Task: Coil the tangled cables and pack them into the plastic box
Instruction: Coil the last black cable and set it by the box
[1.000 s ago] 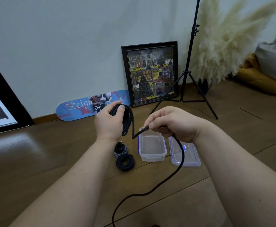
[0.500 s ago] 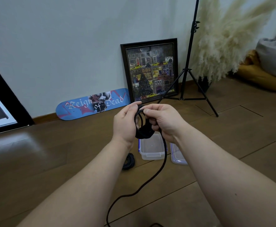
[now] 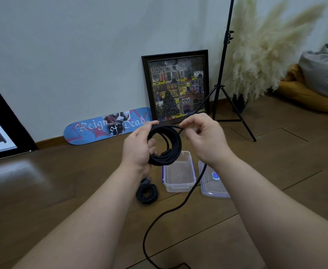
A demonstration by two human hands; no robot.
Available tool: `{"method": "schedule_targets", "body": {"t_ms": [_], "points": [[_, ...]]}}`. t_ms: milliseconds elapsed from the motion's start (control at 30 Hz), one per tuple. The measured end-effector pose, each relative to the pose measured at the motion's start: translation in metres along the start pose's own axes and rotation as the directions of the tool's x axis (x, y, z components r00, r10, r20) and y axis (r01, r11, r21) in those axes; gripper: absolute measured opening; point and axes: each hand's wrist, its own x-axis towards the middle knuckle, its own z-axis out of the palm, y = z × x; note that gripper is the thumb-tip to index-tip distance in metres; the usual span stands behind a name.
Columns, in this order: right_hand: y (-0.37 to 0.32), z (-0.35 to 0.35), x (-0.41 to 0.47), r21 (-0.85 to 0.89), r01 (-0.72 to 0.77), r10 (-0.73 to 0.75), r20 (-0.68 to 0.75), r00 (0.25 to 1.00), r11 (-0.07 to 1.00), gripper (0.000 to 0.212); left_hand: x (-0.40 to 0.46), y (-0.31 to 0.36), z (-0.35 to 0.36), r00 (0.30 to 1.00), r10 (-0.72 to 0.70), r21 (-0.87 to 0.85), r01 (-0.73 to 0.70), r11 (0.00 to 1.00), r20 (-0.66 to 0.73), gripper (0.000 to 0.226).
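**Cable half coiled above the box**

The plastic box (image 3: pixel 179 172) sits open on the floor, its lid (image 3: pixel 213 181) just right of it. Above the box, the left hand (image 3: pixel 140 148) grips the black cable (image 3: pixel 166 146) coil, fingers curled through it. The right hand (image 3: pixel 206 136) pinches the loose strand at the coil's top. A finished coil (image 3: pixel 146 193) lies left of the box.

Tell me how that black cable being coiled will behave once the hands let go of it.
The black cable is probably floppy: its free end droops from the right hand and snakes over the floor. Its loops gape unevenly in the left hand, so they may spring apart. It seems light, since a fingertip pinch holds it.
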Motion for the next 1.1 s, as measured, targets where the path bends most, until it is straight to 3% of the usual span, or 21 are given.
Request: {"method": "schedule_targets", "body": {"t_ms": [100, 200, 267, 567, 733, 867, 1033, 1100], "points": [[-0.002, 0.009, -0.01, -0.078, 0.131, -0.127, 0.053, 0.991, 0.988, 0.026, 0.001, 0.002, 0.002, 1.0, -0.008, -0.062, 0.006, 0.998, -0.029, 0.023], [-0.005, 0.015, -0.017, -0.245, 0.215, -0.149, 0.263, 0.953, 0.945, 0.067, 0.001, 0.004, -0.001, 0.999, -0.002, -0.088, -0.001, 0.996, -0.034, 0.025], [-0.007, 0.018, -0.018, -0.319, 0.243, -0.136, 0.322, 0.937, 0.916, 0.081, 0.0, 0.004, -0.002, 0.999, 0.007, -0.085, -0.009, 0.996, -0.032, 0.026], [-0.002, 0.032, -0.02, -0.306, 0.166, -0.098, 0.226, 0.969, 0.938, 0.089, -0.004, 0.003, 0.002, 0.996, 0.024, -0.09, -0.032, 0.995, -0.089, 0.024], [-0.008, 0.041, -0.024, -0.326, 0.142, -0.086, 0.179, 0.98, 0.935, 0.087, 0.0, -0.004, 0.005, 0.981, 0.144, 0.034, -0.141, 0.989, -0.13, 0.016], [-0.012, 0.029, -0.018, -0.183, 0.101, -0.056, 0.238, 0.97, 0.978, 0.073, 0.003, -0.001, 0.0, 0.983, 0.151, 0.074, -0.143, 0.987, -0.109, 0.019], [-0.009, 0.012, -0.011, -0.051, -0.008, 0.01, 0.049, 0.999, 0.999, 0.014, 0.004, 0.007, -0.011, 0.987, 0.15, 0.061, -0.146, 0.987, -0.063, 0.024], [-0.009, 0.013, -0.011, -0.061, -0.023, 0.025, 0.029, 0.999, 0.998, 0.003, 0.002, 0.007, -0.01, 0.987, 0.148, 0.057, -0.145, 0.988, -0.055, 0.025]]}}
